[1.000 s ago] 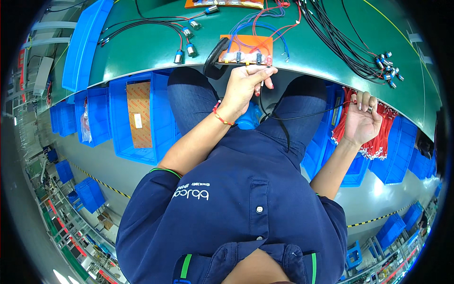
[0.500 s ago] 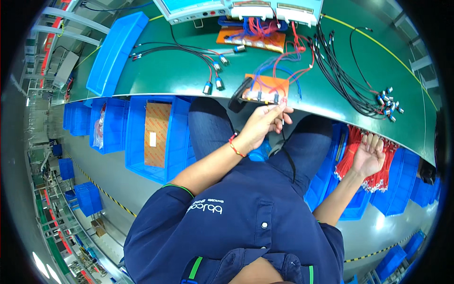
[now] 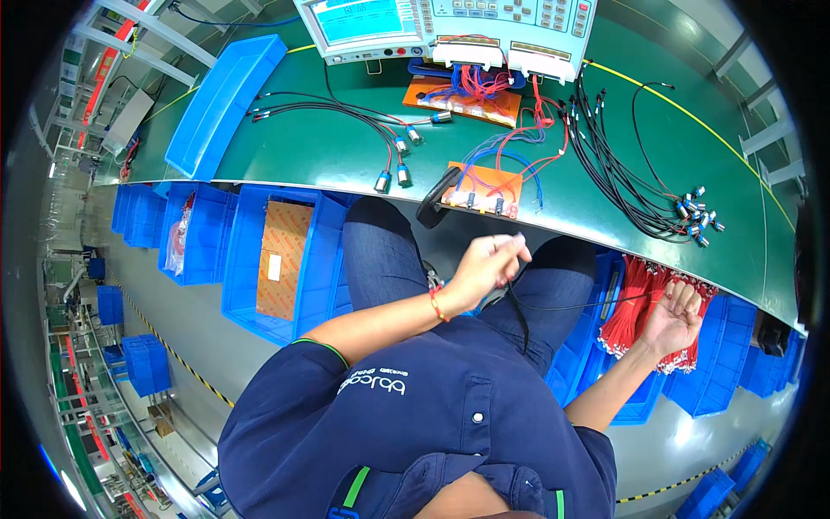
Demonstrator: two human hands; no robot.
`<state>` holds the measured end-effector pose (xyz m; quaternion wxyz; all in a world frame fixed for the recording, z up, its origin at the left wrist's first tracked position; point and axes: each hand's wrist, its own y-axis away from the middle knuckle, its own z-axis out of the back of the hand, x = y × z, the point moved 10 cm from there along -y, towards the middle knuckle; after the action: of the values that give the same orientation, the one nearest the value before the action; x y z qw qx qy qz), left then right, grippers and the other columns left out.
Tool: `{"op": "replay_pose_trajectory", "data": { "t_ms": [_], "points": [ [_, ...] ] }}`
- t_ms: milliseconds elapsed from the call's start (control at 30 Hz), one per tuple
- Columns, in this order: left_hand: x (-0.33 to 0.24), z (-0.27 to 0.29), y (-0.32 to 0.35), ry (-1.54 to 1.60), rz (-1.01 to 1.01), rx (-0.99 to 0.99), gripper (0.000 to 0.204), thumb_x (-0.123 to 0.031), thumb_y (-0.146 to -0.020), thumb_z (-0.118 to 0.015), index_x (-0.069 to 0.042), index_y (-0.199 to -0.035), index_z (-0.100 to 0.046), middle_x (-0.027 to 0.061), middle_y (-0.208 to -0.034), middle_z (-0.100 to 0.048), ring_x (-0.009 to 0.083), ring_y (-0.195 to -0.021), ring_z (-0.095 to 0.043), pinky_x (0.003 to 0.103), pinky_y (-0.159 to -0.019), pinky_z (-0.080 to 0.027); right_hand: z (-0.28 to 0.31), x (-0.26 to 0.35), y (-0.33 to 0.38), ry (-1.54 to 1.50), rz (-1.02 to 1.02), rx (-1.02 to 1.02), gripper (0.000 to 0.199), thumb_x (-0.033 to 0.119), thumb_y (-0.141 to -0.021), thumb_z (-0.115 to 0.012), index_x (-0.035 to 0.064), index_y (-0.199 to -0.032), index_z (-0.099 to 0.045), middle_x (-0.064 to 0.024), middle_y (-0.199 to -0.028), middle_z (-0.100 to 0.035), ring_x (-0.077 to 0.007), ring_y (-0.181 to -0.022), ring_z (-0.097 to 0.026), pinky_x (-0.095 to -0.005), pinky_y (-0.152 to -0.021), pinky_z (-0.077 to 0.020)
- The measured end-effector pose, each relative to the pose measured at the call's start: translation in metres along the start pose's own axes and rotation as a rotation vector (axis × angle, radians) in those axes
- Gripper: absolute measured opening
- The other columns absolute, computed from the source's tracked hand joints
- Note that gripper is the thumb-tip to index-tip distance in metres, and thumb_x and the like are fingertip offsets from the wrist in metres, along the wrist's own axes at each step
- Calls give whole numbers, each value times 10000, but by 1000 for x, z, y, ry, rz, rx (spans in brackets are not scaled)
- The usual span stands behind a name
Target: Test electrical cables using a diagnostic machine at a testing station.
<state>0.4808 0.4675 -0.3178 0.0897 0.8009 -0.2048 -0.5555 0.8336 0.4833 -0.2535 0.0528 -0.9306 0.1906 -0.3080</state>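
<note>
My left hand [image 3: 491, 266] is closed in front of the bench edge, above my lap. A thin black cable [image 3: 571, 308] comes out below its fingers and stretches across to my right hand [image 3: 673, 322]. That hand has its fingers curled in, with the cable running up to them; its end there is too small to make out. Part of the black cable also hangs down over my thigh. Just beyond my left hand, at the bench edge, lies an orange board [image 3: 480, 186] with small connectors and red and blue wires. Beneath my right hand hangs a bundle of red wires [image 3: 629, 316].
A tester with a screen [image 3: 359, 24] stands at the back, a second orange board [image 3: 484, 108] before it. Black cables with metal-ended connectors [image 3: 403, 176] lie left; a larger cable bunch [image 3: 605, 164] lies right. A blue tray [image 3: 220, 112] sits far left. Blue bins [image 3: 246, 298] hang below the bench.
My left hand has drawn back from the orange board toward me. The black cable now spans between both hands. The whole view has shifted, showing more of the tester.
</note>
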Motion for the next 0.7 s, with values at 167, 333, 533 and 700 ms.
{"op": "replay_pose_trajectory", "data": {
  "t_ms": [167, 333, 533, 700],
  "points": [
    [-83, -57, -11, -248, -379, 264, 285, -232, -990, -522, 24, -1065, -622, 32, -848, -618, 74, -624, -555, 221, -585, -465, -2, 41, -10, 37, 46, 147, 169, 128, -699, -528, 94, -707, -363, -28, -687, -306, -163, -677, -302, -326, -735, -296],
    [-213, -75, -69, -69, -732, 271, 590, -202, -912, -641, 4, -1394, -371, 127, -1196, -598, 163, -1033, -605, 282, -897, -480, 20, 60, -45, -64, 161, 28, 139, 108, -689, -544, 38, -785, -471, -48, -694, -357, -181, -714, -360, -356, -785, -324],
    [-205, -18, -61, -453, -558, 262, 368, -258, -957, -571, -2, -1221, -588, 107, -1083, -661, 166, -1003, -632, 295, -899, -491, 33, 13, -79, -38, 92, -21, 140, 120, -687, -511, 38, -788, -458, -58, -695, -367, -186, -684, -343, -345, -758, -313],
    [-185, 131, -47, -630, -454, -297, 259, -254, -917, -640, -14, -1010, -665, 35, -854, -670, 88, -746, -602, 222, -687, -482, 50, -10, -101, -5, 109, -111, 132, 107, -680, -490, 24, -782, -479, -70, -688, -381, -192, -679, -349, -331, -733, -310]
  ]
}}
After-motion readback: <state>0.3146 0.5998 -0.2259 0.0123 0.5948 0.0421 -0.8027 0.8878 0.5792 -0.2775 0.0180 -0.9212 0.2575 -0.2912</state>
